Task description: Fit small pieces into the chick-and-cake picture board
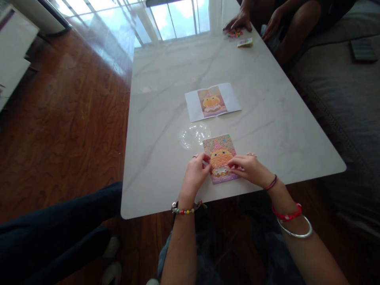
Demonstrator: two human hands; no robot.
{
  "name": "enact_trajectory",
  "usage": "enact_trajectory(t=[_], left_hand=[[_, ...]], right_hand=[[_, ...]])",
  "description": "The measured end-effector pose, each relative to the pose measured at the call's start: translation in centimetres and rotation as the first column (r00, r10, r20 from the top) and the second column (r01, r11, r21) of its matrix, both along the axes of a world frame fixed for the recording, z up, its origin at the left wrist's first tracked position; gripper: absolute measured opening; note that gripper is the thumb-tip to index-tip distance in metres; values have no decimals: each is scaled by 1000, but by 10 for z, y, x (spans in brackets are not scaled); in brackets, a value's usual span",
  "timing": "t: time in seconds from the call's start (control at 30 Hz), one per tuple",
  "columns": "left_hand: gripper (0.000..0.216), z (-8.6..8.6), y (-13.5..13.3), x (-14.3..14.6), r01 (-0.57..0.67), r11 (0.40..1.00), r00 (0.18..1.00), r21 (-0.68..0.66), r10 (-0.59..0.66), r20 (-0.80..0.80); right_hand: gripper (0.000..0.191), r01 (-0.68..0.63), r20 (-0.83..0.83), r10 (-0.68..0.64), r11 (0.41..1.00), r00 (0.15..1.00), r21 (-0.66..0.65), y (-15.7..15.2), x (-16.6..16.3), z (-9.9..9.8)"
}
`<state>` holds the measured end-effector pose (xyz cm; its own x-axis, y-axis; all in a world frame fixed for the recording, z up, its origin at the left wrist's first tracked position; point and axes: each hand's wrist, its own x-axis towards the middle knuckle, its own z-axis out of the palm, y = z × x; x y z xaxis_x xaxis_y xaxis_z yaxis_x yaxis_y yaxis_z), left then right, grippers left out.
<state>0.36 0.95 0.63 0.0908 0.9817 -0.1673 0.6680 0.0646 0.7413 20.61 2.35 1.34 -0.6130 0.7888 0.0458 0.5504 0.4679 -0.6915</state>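
Observation:
A small jigsaw puzzle (221, 155) with an orange, round-bodied cartoon figure in a pink hat lies flat near the table's front edge. Its surface is split into many small pieces, and a whitish patch shows low in the picture. My left hand (198, 170) is at the puzzle's left edge, thumb and fingers closed together; whatever is between them is hidden. Over the right side, my right hand (247, 168) pinches close to the whitish patch. What its fingertips hold is too small to make out. Beyond the puzzle lies a creased paper sheet (233, 97) printed with the same picture.
The white marbled table (166, 99) has a clear, shiny round item (195, 135) left of the puzzle. At the far right, another person's hand (240, 21) touches colourful small pieces (234, 33) beside a small yellowish packet (245, 42). A sofa (341, 79) borders the right side.

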Motion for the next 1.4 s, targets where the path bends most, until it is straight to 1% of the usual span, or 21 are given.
enact_trajectory(t=[0.1, 0.17, 0.23, 0.3, 0.37, 0.43, 0.47, 0.53, 0.67, 0.83, 0.97, 1.17, 1.3, 1.4], left_hand=[[14, 0, -1, 1, -5, 1000, 1000, -2, 5, 1], [15, 1, -1, 1, -5, 1000, 1000, -3, 5, -4], [15, 2, -2, 1, -1, 1000, 1000, -9, 1, -4], [15, 2, -2, 0, 5, 1000, 1000, -12, -5, 1], [15, 2, -2, -1, 10, 1000, 1000, -10, -10, 6], [14, 2, -2, -1, 13, 1000, 1000, -6, -13, 9], [14, 1, -2, -1, 14, 1000, 1000, -5, -14, 9], [14, 0, -3, -1, 9, 1000, 1000, -9, -9, 4], [14, -1, -3, -1, 8, 1000, 1000, -9, -8, -4], [13, 0, -4, -1, 29, 1000, 1000, 1, -29, -11], [14, 1, -5, 0, 36, 999, 999, 7, -36, -19], [15, 1, -5, 2, 34, 999, 998, 5, -34, -53], [20, 1, -5, 6, -2, 1000, 995, -12, 1, -96], [22, 3, -6, 12, -45, 998, 988, -32, 40, -149]], right_hand=[[13, -56, -80, 57, 998, 995, 12, -2, -15, -4], [16, -49, -126, 51, 999, 991, 17, -2, -21, -5], [16, 17, -162, -16, 1000, 987, 5, 0, -22, -4], [16, 128, -180, -132, 991, 975, -33, 1, -20, -1], [17, 233, -171, -247, 968, 954, -96, 3, -17, 2], [18, 296, -151, -318, 943, 936, -155, 4, -14, 4], [17, 306, -147, -331, 936, 932, -173, 4, -14, 4], [15, 286, -151, -312, 943, 938, -169, 4, -16, 4], [6, 220, -156, -230, 972, 961, -80, 2, -30, 2], [8, 185, -92, -184, 983, 979, 7, -3, -44, -6], [10, 187, -57, -184, 981, 981, 48, -4, -43, -8], [10, 204, -1, -204, 977, 979, 59, -5, -44, -8], [11, 196, 82, -203, 977, 976, 80, -8, -46, -10], [15, 168, 182, -186, 980, 966, 109, -12, -46, -8]])
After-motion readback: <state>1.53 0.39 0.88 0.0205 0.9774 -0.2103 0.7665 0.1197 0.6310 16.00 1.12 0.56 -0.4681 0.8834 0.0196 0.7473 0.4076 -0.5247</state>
